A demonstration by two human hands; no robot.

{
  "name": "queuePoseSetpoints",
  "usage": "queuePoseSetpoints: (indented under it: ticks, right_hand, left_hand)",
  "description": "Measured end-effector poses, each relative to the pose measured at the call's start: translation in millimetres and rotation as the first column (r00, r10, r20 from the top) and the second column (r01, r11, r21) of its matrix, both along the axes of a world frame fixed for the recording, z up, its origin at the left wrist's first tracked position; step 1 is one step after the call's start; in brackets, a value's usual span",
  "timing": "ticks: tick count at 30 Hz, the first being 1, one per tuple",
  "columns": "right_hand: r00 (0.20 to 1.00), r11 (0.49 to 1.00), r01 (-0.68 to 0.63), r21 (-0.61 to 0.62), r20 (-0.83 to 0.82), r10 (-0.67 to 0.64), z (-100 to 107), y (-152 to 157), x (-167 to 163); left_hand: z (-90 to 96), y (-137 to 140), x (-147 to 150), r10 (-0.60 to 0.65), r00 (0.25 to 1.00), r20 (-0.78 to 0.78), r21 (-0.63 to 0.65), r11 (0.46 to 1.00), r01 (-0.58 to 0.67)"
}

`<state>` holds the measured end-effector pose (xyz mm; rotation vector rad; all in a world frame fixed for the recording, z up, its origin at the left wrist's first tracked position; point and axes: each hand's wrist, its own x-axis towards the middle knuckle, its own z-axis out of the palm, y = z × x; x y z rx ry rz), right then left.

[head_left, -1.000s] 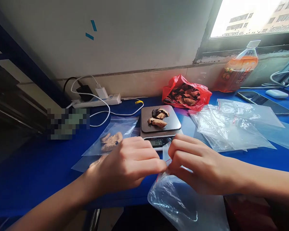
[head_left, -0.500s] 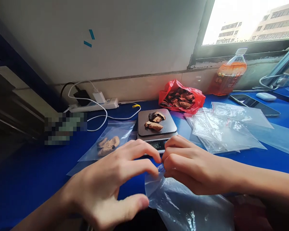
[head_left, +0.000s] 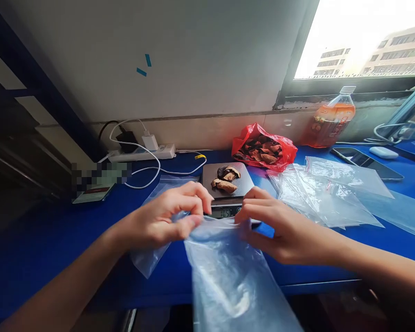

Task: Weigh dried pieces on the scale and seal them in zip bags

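My left hand pinches the upper left corner of a clear plastic bag. At the bag's top right edge, my right hand grips it with bent fingers. The bag hangs flat between both hands, over the table's front edge, and no contents show in it. Just beyond my hands stands a kitchen scale with a lit display, partly covered by my fingers. Dried mushroom pieces lie on its metal plate. Another clear bag lies left of the scale, mostly hidden behind my left hand.
A red plastic bag full of dried pieces stands behind the scale. Several clear bags lie to the right. Farther back are a phone, a white case and a drink bottle. A power strip with cables sits back left.
My left hand has closed from an open curve onto the bag's corner. The bag has moved left and now spreads between both hands.
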<state>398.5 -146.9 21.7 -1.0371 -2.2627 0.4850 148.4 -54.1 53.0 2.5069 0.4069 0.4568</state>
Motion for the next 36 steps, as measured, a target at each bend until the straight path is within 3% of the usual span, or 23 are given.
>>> queuePoseSetpoints:
  ticks: [3,6,9,13,16,19,21,25,27,29,32,36]
  right_hand:
    - [0.996,0.991,0.086,0.1,-0.03,-0.083,5,4,7]
    - [0.971,0.965,0.22,0.144,-0.13,-0.202,11,0,9]
    - [0.954,0.953,0.261,0.151,-0.194,-0.23,12,-3,1]
    - [0.971,0.969,0.128,0.211,-0.226,-0.079,8,1,-23]
    - [0.963,0.942,0.088,0.324,-0.27,0.002,7,8,-38]
    - [0.968,0.916,0.079,0.394,-0.25,0.023,5,16,-37]
    - [0.969,0.895,0.136,0.424,-0.245,-0.032,0,24,-27]
    - [0.898,0.824,0.434,0.363,-0.246,-0.365,-19,45,-3]
    - [0.865,0.777,0.497,0.387,-0.157,-0.476,-28,53,-1]
    - [0.86,0.769,0.482,0.42,-0.06,-0.506,-34,58,-4]
    - [0.87,0.808,0.439,0.393,0.037,-0.491,-36,62,-11]
    - [0.876,0.821,0.453,0.347,-0.003,-0.482,-23,57,-6]
  left_hand:
    - [4.0,8,-10,0.139,0.981,0.136,0.06,0.987,-0.148]
    - [5.5,10,-15,0.313,0.906,0.287,0.051,0.939,-0.341]
    - [4.2,0,-11,0.366,0.868,0.336,0.159,0.886,-0.436]
    - [-7.6,-24,3,0.307,0.933,0.187,0.34,0.871,-0.355]
    - [-25.6,-38,12,0.253,0.96,0.118,0.392,0.877,-0.279]
    - [-39.9,-39,16,0.233,0.958,0.166,0.38,0.882,-0.28]
    - [-42.0,-34,15,0.245,0.951,0.188,0.344,0.891,-0.298]
    - [-33.6,-23,6,0.319,0.924,0.212,0.253,0.895,-0.367]
    - [-28.7,-20,3,0.308,0.92,0.244,0.229,0.903,-0.363]
    - [-25.6,-20,1,0.255,0.929,0.267,0.233,0.919,-0.319]
    - [-24.6,-20,1,0.195,0.946,0.26,0.266,0.927,-0.264]
    - [-27.3,-18,-1,0.179,0.959,0.222,0.27,0.933,-0.237]
